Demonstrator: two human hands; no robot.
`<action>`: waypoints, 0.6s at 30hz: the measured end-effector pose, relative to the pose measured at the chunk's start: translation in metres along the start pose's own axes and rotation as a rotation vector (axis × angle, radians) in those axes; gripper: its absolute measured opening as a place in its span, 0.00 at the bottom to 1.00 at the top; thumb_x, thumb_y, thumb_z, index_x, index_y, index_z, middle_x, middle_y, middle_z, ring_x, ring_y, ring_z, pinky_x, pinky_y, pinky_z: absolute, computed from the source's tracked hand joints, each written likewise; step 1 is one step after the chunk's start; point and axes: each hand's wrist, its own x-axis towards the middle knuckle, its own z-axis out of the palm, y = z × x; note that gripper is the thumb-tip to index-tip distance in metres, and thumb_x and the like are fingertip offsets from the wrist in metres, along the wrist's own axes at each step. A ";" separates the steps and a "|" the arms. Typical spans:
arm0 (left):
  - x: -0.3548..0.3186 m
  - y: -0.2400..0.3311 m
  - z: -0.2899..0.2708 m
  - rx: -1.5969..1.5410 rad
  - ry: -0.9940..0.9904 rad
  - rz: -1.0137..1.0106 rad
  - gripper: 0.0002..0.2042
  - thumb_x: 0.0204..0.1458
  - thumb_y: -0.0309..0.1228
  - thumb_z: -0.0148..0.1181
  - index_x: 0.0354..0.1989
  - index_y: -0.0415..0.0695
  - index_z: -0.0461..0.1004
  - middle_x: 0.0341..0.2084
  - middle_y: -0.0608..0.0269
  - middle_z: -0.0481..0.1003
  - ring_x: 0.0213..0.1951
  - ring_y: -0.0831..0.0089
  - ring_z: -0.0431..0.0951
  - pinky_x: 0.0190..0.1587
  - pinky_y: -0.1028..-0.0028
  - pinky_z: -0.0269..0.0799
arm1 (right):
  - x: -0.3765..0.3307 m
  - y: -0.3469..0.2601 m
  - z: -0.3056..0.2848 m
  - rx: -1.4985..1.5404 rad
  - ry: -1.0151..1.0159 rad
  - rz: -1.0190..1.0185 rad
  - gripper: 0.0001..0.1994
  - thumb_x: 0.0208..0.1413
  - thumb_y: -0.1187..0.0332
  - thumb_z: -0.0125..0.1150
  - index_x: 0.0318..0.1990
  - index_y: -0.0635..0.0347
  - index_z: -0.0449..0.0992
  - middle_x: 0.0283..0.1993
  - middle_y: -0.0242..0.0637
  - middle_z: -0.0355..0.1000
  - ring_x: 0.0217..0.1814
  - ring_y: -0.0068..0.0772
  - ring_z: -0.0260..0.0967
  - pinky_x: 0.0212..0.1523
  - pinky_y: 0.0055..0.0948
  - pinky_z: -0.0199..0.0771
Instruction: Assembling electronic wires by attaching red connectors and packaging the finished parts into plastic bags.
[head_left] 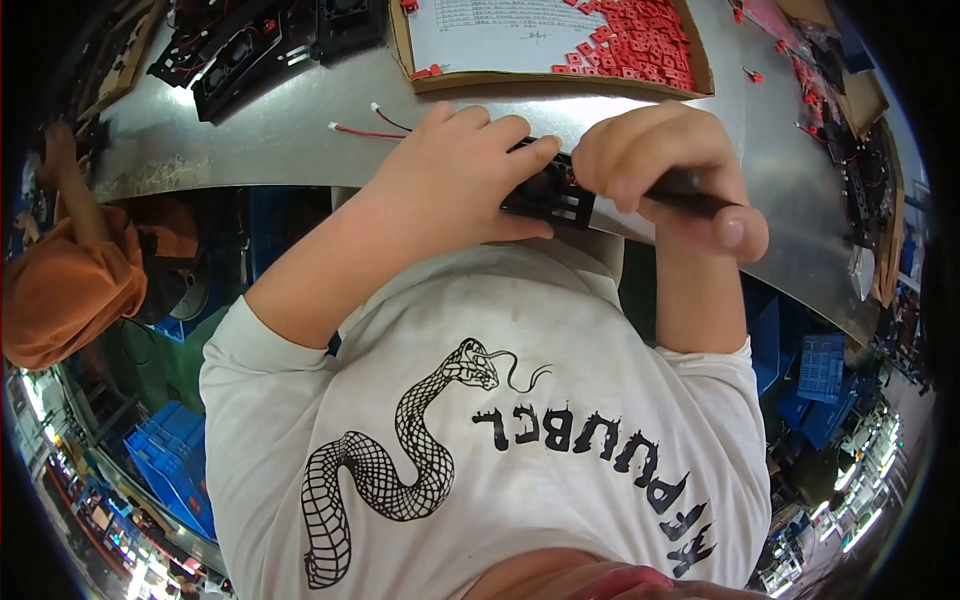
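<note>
A black plastic fan frame [548, 200] sits at the table's near edge, close to my body. My left hand [455, 165] is closed over its left part, with the thumb below and the fingers on top. A thin red and black cable [372, 132] with white plugs sticks out to the left from under that hand. My right hand [665, 160] is at the frame's right end, its fingers curled around a dark slim tool [692, 192]. The tool's working end is hidden by the fingers, so I cannot tell its exact kind.
Beyond my hands lies a shallow cardboard tray [480, 84] with a printed sheet [500, 35] and many small red plastic pieces [650, 50]. More black fan units [235, 65] lie at the far left. Wired parts [850, 150] line the right side. A co-worker's arm [75, 190] is at left.
</note>
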 end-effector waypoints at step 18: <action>-0.004 0.005 0.003 0.001 0.032 -0.006 0.32 0.40 0.53 0.72 0.53 0.51 0.76 0.37 0.65 0.75 0.40 0.64 0.76 0.45 0.63 0.67 | -0.037 0.000 0.013 0.068 0.235 -0.162 0.49 0.50 0.37 0.58 0.61 0.84 0.61 0.46 0.53 0.68 0.45 0.37 0.65 0.45 0.33 0.65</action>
